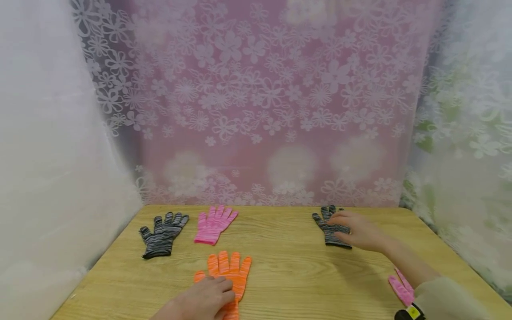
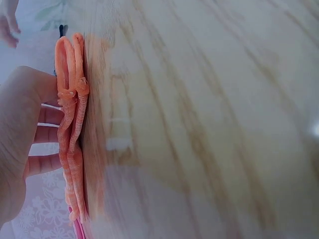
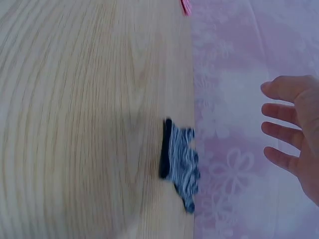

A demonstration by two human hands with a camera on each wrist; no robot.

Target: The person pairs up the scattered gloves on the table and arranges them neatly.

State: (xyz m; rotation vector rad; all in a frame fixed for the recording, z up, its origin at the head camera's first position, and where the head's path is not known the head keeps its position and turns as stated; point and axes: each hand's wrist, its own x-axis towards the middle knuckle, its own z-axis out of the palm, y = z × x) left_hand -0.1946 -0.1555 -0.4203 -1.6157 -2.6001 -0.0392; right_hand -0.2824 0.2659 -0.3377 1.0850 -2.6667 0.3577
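In the head view my left hand (image 1: 206, 295) rests over an orange striped knit glove (image 1: 236, 278) at the front of the table. The left wrist view shows its extended fingers (image 2: 47, 134) touching this orange glove (image 2: 74, 149), which lies flat with its cuff gaping. At the back right my right hand (image 1: 362, 231) hovers over a black-and-grey striped glove (image 1: 330, 229), hiding part of it. In the right wrist view that hand (image 3: 294, 124) has spread, relaxed fingers, apart from the black-and-grey glove (image 3: 182, 157), and holds nothing.
Another black-and-grey glove (image 1: 162, 238) lies at the back left, beside a pink glove (image 1: 214, 226). A second pink glove (image 1: 401, 289) is partly hidden under my right forearm. Flowered curtains (image 1: 272, 111) border the wooden table (image 1: 288, 266) at the back and sides.
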